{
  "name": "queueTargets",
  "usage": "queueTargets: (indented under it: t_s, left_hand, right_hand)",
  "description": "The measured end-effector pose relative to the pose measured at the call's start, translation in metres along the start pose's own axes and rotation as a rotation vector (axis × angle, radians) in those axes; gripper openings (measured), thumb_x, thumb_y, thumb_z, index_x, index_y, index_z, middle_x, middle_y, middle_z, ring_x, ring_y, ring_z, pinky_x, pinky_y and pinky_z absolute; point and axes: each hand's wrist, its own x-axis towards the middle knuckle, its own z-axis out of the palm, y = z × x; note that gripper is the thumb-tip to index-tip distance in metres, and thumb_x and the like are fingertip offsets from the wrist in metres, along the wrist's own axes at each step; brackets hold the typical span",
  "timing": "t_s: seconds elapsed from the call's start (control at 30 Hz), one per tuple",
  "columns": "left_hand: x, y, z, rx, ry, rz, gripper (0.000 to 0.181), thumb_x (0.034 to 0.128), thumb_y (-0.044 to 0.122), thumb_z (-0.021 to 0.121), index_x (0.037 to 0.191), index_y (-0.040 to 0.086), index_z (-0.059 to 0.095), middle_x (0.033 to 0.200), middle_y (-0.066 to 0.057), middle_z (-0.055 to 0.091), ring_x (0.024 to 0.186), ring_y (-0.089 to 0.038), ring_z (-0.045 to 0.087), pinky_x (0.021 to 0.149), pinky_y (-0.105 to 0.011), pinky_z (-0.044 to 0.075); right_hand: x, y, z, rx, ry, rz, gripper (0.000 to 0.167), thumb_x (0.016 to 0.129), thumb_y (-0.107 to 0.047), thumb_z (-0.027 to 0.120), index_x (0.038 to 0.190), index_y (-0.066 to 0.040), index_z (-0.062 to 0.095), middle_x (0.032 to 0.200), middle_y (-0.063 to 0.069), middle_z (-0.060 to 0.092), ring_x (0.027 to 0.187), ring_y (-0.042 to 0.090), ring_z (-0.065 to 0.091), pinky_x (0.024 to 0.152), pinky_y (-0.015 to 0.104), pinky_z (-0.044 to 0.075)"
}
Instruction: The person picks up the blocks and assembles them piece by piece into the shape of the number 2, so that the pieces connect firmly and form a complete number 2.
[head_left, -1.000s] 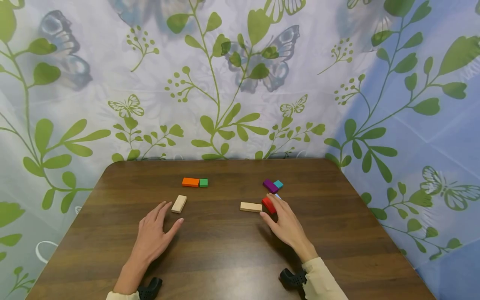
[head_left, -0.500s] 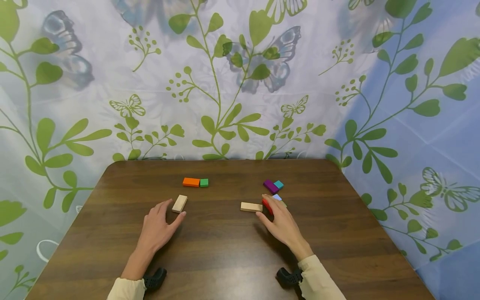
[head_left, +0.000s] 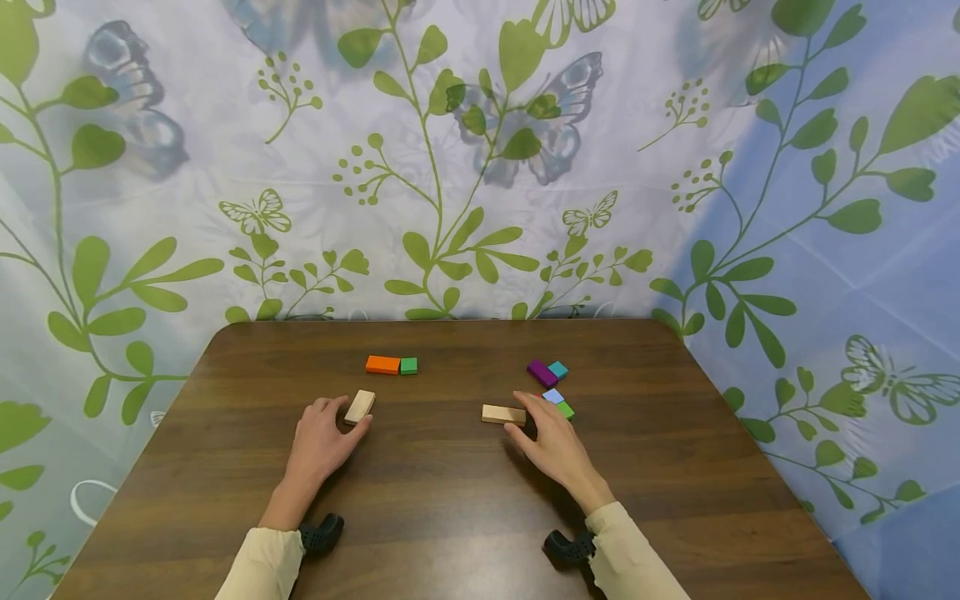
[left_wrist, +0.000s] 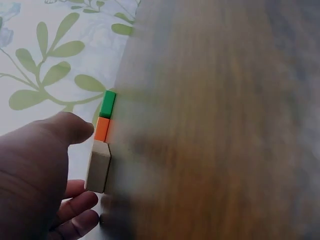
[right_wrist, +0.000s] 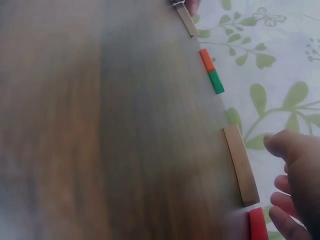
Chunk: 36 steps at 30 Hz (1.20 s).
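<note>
A dark brown wood-grain desk (head_left: 435,500) with rounded far corners is standing in front of a pale fabric backdrop (head_left: 480,125), whose print is showing green leaves, berry sprigs and butterflies and whose right side is turning bluer. Light is glinting softly off the desk's near middle. Both forearms are extending from the near side in cream sleeves (head_left: 266,562), a black device (head_left: 322,533) sitting at each wrist. The left hand (head_left: 318,446) is hovering low at the left, its thumb and fingers parting around the near part of a pale wooden block (head_left: 361,406); whether they are touching it is hard to tell. The right hand (head_left: 555,446) is arching at the right, thumb and fingers spacing moderately apart and gripping nothing, around the right end of a second wooden block (head_left: 501,414). The left block is lying flat and slanting, its far end leaning right; the right one is lying nearly crosswise, plain and straight-edged. A red block (right_wrist: 258,223) is lying just beyond its end, mostly hidden under the hand. Farther off, an orange block (head_left: 383,364) is meeting a green block (head_left: 408,366) at the left, while purple (head_left: 542,372), teal (head_left: 558,369), light-blue (head_left: 552,396) and lime-green (head_left: 566,410) blocks are clustering at the right.
</note>
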Motion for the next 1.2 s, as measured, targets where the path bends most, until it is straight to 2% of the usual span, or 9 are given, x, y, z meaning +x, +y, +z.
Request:
queueTargets:
  t_s: [0.23,0.43,0.67,0.83,1.2]
  left_hand:
    - [0.005,-0.002,0.005,0.007,0.04,0.026,0.052,0.0927,0.032,0.076,0.126,-0.008,0.067,0.118,-0.03,0.063,0.107,-0.046,0.056,0.093,-0.06,0.043]
    - [0.007,-0.004,0.009,0.008,0.041,0.027,0.05,0.0921,0.03,0.077,0.123,-0.008,0.068,0.116,-0.029,0.064,0.103,-0.044,0.056,0.091,-0.058,0.044]
    - [0.008,-0.004,0.009,-0.008,0.062,0.033,0.047,0.0905,0.027,0.078,0.12,-0.008,0.069,0.109,-0.026,0.066,0.098,-0.042,0.057,0.086,-0.055,0.044]
    - [0.01,-0.005,0.009,-0.021,0.067,0.026,0.043,0.09,0.026,0.079,0.118,-0.006,0.071,0.106,-0.024,0.068,0.095,-0.039,0.059,0.084,-0.053,0.046]
    - [0.011,-0.004,0.008,-0.033,0.052,-0.004,0.037,0.0891,0.022,0.078,0.115,-0.004,0.072,0.105,-0.02,0.068,0.09,-0.033,0.059,0.082,-0.049,0.048]
  right_hand:
    - [0.004,0.001,0.006,-0.025,0.011,-0.016,0.054,0.096,-0.031,0.076,0.142,-0.008,0.06,0.138,0.012,0.065,0.129,0.033,0.059,0.106,0.051,0.049]
    - [0.007,0.003,0.011,-0.047,0.026,-0.032,0.046,0.094,-0.025,0.078,0.135,-0.007,0.066,0.129,0.011,0.069,0.121,0.03,0.063,0.1,0.049,0.052]
    - [0.01,0.007,0.016,-0.097,0.072,-0.108,0.037,0.091,-0.02,0.081,0.124,-0.005,0.071,0.115,0.008,0.074,0.108,0.027,0.066,0.092,0.043,0.055]
    - [0.011,0.007,0.017,-0.089,0.083,-0.129,0.031,0.089,-0.013,0.082,0.117,-0.004,0.073,0.107,0.007,0.075,0.101,0.026,0.066,0.088,0.042,0.056]
    - [0.012,0.006,0.017,-0.084,0.072,-0.126,0.024,0.087,-0.009,0.083,0.11,-0.006,0.076,0.102,0.005,0.076,0.095,0.023,0.066,0.083,0.039,0.056]
